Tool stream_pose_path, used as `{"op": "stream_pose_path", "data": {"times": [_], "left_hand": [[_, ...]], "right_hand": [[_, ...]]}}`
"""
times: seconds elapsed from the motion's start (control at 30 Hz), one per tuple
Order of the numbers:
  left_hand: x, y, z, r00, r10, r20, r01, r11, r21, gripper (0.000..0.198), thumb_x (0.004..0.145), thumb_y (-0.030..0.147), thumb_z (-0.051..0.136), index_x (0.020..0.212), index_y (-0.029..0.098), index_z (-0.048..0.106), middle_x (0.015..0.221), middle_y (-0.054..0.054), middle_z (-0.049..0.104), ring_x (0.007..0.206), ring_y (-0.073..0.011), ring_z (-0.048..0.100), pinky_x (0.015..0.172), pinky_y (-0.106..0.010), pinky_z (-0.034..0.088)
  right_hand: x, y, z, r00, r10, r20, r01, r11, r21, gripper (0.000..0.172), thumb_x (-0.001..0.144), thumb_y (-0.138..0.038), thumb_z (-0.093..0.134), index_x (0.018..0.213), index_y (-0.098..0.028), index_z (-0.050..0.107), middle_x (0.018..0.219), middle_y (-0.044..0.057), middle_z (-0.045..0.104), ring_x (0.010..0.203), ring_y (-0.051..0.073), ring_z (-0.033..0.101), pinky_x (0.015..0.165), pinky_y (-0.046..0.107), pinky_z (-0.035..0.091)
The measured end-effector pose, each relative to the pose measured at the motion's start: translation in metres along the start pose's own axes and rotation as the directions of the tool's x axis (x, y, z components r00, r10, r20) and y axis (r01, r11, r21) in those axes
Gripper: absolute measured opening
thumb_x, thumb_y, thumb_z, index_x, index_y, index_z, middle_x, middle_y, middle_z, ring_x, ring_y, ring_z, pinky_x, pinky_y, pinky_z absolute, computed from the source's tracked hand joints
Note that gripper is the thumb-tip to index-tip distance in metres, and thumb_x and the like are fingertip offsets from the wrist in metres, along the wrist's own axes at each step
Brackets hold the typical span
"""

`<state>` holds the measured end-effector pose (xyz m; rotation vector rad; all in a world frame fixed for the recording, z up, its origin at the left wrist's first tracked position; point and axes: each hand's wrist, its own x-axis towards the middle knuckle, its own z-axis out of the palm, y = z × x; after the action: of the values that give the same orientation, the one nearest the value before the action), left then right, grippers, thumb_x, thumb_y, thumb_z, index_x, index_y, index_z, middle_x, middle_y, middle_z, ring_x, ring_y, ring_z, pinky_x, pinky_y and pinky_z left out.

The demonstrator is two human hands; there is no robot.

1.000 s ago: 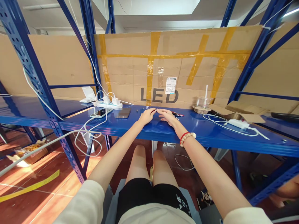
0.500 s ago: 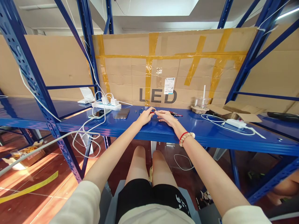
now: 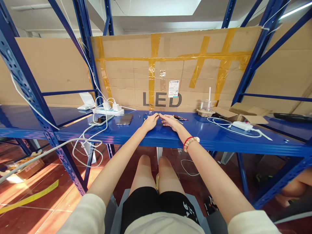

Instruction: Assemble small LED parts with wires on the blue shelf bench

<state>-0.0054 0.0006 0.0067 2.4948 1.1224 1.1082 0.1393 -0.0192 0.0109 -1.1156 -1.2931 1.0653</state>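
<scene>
My left hand [image 3: 150, 122] and my right hand [image 3: 170, 122] meet at the fingertips over the blue shelf top [image 3: 195, 131]. The left fingers are closed in a pinch around something tiny and dark that I cannot make out. The right thumb and index finger close on the same spot, while the other right fingers reach out loosely. Beside the right hand lie several slim red and dark pens [image 3: 180, 117], partly hidden by it. Small dark parts [image 3: 145, 114] lie just behind the left hand.
Left of my hands are a dark phone [image 3: 124, 119], another phone [image 3: 101, 120] and a white power strip [image 3: 109, 111] with looping cables. To the right stand a clear cup with a straw [image 3: 206, 106], a white adapter [image 3: 241, 125] with its cable, and an open carton [image 3: 240, 113]. Cardboard [image 3: 136, 74] walls the back.
The red piece seen between my fingertips before no longer shows. My right hand's fingers lie flatter and more stretched. The whole view has shifted slightly.
</scene>
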Motion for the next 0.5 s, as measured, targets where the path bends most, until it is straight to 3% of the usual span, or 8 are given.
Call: {"op": "stream_pose_path", "data": {"times": [0.17,0.5], "left_hand": [[0.0015,-0.0023,0.0013,0.998,-0.058,-0.008,0.058,0.998,-0.019,0.029,0.088,0.030,0.028,0.099,0.021,0.053,0.076,-0.002,0.062,0.074,-0.0156,0.058,0.071,-0.029,0.044],[0.0012,-0.0044,0.0013,0.997,0.000,0.079,0.000,1.000,0.000,0.026,0.087,0.029,0.031,0.092,0.019,0.054,0.069,-0.001,0.060,0.069,-0.0146,0.056,0.069,-0.027,0.043]], "right_hand": [[-0.0018,-0.0005,-0.0001,0.998,-0.051,-0.045,0.052,0.999,0.010,0.031,0.060,-0.036,0.073,0.087,-0.022,0.066,0.095,0.001,0.064,0.059,0.005,0.053,0.047,0.013,0.044],[0.0047,0.0079,-0.0058,0.997,-0.072,0.029,0.073,0.997,-0.012,0.034,0.053,-0.032,0.078,0.083,-0.019,0.068,0.086,0.002,0.065,0.061,0.006,0.052,0.045,0.013,0.044]]}}
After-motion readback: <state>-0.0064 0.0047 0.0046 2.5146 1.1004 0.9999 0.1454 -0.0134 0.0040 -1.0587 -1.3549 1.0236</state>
